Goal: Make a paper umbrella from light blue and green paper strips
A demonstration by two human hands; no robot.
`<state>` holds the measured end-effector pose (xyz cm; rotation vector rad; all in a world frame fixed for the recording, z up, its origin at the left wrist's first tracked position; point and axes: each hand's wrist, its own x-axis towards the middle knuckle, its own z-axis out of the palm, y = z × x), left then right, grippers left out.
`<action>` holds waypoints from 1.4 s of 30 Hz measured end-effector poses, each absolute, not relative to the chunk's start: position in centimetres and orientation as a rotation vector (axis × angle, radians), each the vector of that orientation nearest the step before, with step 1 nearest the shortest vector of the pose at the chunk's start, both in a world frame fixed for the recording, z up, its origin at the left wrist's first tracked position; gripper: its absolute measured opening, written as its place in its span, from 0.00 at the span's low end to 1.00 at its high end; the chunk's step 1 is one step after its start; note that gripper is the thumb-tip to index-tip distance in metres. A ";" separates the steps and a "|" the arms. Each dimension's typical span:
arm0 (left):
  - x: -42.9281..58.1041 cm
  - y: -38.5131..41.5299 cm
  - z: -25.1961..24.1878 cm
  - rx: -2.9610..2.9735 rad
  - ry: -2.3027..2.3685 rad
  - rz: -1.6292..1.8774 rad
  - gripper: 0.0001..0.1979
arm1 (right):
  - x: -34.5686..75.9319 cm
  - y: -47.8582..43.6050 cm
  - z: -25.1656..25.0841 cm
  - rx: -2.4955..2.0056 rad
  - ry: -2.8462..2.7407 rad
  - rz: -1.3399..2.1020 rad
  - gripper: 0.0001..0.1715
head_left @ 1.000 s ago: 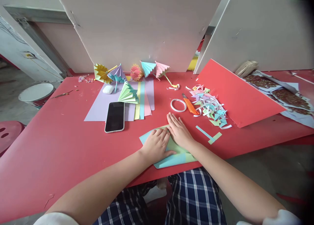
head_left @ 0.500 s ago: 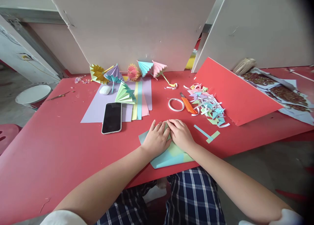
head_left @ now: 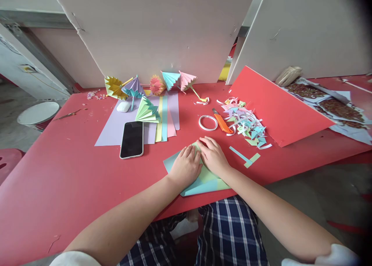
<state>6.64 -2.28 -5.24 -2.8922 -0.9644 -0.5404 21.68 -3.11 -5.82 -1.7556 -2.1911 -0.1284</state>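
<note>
Both my hands rest side by side on a blue and green sheet of paper [head_left: 203,184] lying at the near edge of the red table [head_left: 72,173]. My left hand [head_left: 186,166] lies on the paper's left part with its fingers curled and pressed down. My right hand [head_left: 213,155] lies flat on the right part, its fingers together and pointing at the paper's far corner. The hands cover the fold under them.
A black phone [head_left: 132,139] lies left of my hands on lilac paper [head_left: 112,128]. Several folded paper umbrellas [head_left: 136,88] stand at the back. A white tape ring [head_left: 208,122], an orange cutter [head_left: 222,123], paper scraps [head_left: 247,124] and a tilted red board [head_left: 276,107] lie to the right.
My right hand has drawn back from a stretched-out reach and now lies closer to the left hand. The left hand has slid forward on the paper. The camera has shifted slightly.
</note>
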 end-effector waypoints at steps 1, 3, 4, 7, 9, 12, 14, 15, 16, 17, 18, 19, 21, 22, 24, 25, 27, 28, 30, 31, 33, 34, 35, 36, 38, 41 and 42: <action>6.6 -2.3 -5.2 -2.895 -0.965 -0.536 0.18 | 21.7 -3.1 -5.8 -1.762 -2.190 -0.126 0.23; 6.6 -2.2 -5.2 -2.898 -0.967 -0.530 0.19 | 21.8 -3.1 -5.8 -1.782 -2.192 -0.122 0.23; 6.6 -2.2 -5.3 -2.901 -0.967 -0.531 0.19 | 21.8 -3.0 -5.8 -1.793 -2.194 -0.121 0.23; 6.6 -2.2 -5.4 -2.915 -0.968 -0.540 0.18 | 21.9 -2.6 -5.9 -1.818 -2.205 -0.121 0.24; 6.7 -2.2 -5.4 -2.919 -0.972 -0.540 0.18 | 21.9 -2.3 -6.0 -1.828 -2.208 -0.125 0.24; 6.7 -2.2 -5.4 -2.919 -0.974 -0.533 0.18 | 21.9 -2.2 -6.1 -1.837 -2.198 -0.140 0.24; 6.7 -2.2 -5.3 -2.914 -0.975 -0.528 0.19 | 22.0 -2.2 -6.2 -1.844 -2.180 -0.153 0.24; 6.7 -2.2 -5.3 -2.913 -0.976 -0.527 0.19 | 22.0 -2.2 -6.2 -1.846 -2.170 -0.161 0.24; 6.7 -2.2 -5.3 -2.914 -0.977 -0.527 0.19 | 22.0 -2.3 -6.2 -1.847 -2.160 -0.170 0.24; 6.7 -2.2 -5.3 -2.918 -0.978 -0.528 0.19 | 22.0 -2.3 -6.3 -1.847 -2.152 -0.178 0.24; 6.7 -2.2 -5.3 -2.923 -0.979 -0.528 0.19 | 22.1 -2.3 -6.3 -1.846 -2.147 -0.183 0.24; 6.7 -2.2 -5.3 -2.928 -0.982 -0.526 0.19 | 22.1 -2.4 -6.3 -1.846 -2.146 -0.187 0.23; 6.7 -2.2 -5.3 -2.936 -0.985 -0.519 0.19 | 22.1 -2.4 -6.3 -1.853 -2.152 -0.192 0.23; 6.7 -2.2 -5.3 -2.938 -0.984 -0.516 0.19 | 22.1 -2.4 -6.3 -1.859 -2.159 -0.198 0.23; 6.7 -2.2 -5.3 -2.938 -0.980 -0.512 0.19 | 22.0 -2.5 -6.2 -1.872 -2.174 -0.220 0.23; 6.7 -2.2 -5.3 -2.937 -0.978 -0.511 0.19 | 22.0 -2.5 -6.1 -1.876 -2.182 -0.233 0.23; 6.7 -2.2 -5.3 -2.931 -0.977 -0.507 0.19 | 21.9 -2.5 -6.0 -1.882 -2.195 -0.254 0.24; 6.7 -2.2 -5.3 -2.926 -0.976 -0.503 0.19 | 21.9 -2.6 -5.9 -1.885 -2.199 -0.259 0.24; 6.7 -2.2 -5.3 -2.916 -0.974 -0.501 0.19 | 21.8 -2.6 -5.8 -1.888 -2.206 -0.261 0.24; 6.7 -2.2 -5.3 -2.913 -0.974 -0.503 0.19 | 21.8 -2.7 -5.8 -1.886 -2.208 -0.260 0.24; 6.7 -2.2 -5.2 -2.914 -0.977 -0.513 0.19 | 21.8 -2.8 -5.7 -1.879 -2.210 -0.251 0.24; 6.7 -2.2 -5.2 -2.916 -0.981 -0.519 0.19 | 21.8 -2.9 -5.7 -1.874 -2.210 -0.243 0.23; 6.7 -2.3 -5.1 -2.919 -0.986 -0.523 0.19 | 21.7 -3.1 -5.7 -1.870 -2.212 -0.234 0.23; 6.7 -2.3 -5.1 -2.920 -0.989 -0.523 0.19 | 21.7 -3.2 -5.6 -1.868 -2.213 -0.227 0.23; 6.7 -2.3 -5.0 -2.913 -0.991 -0.516 0.19 | 21.7 -3.4 -5.6 -1.863 -2.221 -0.223 0.23; 6.7 -2.3 -4.9 -2.904 -0.986 -0.503 0.19 | 21.7 -3.6 -5.5 -1.853 -2.227 -0.239 0.23; 6.7 -2.3 -4.9 -2.903 -0.985 -0.500 0.19 | 21.7 -3.6 -5.5 -1.847 -2.226 -0.243 0.22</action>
